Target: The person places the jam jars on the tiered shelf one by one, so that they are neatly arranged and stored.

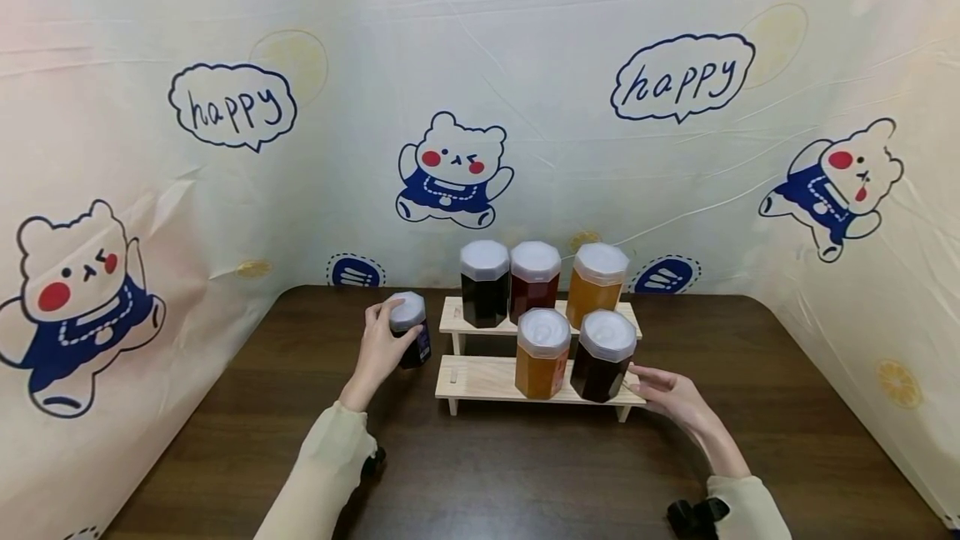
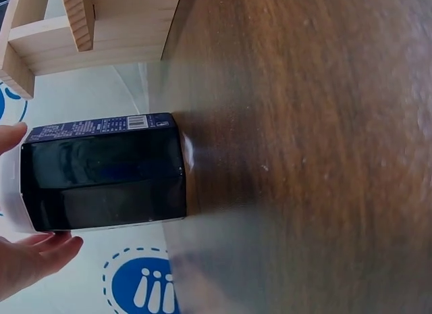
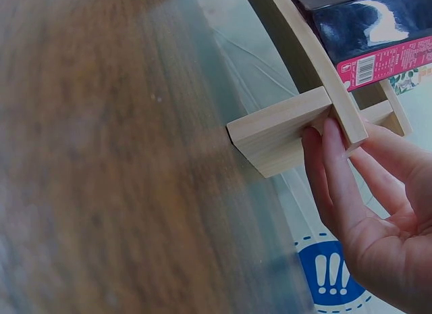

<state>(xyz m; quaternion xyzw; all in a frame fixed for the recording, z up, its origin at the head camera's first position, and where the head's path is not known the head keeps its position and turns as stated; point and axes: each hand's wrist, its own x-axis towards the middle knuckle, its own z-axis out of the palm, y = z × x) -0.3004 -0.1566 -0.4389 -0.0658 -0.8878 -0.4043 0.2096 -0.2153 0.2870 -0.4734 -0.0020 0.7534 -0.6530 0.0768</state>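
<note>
My left hand [image 1: 381, 342] grips a dark jar [image 1: 412, 346] by its pale octagonal lid, thumb on one side and fingers on the other. In the left wrist view the jar [image 2: 101, 175] has a dark blue label with a barcode, and its base is right at the tabletop. My right hand [image 1: 671, 397] pinches the right end of the lower tier of a two-tier wooden rack [image 1: 480, 377]. Fingers [image 3: 331, 172] reach under the board in the right wrist view. Nearest this hand is a dark jar [image 1: 600, 369] with a pink label.
An amber jar [image 1: 542, 365] shares the lower tier. On the upper tier stand a black jar [image 1: 484, 298], a dark red jar [image 1: 534, 290] and a golden jar [image 1: 592, 294]. The brown table [image 1: 525, 473] backs onto a printed cloth [image 1: 562, 182].
</note>
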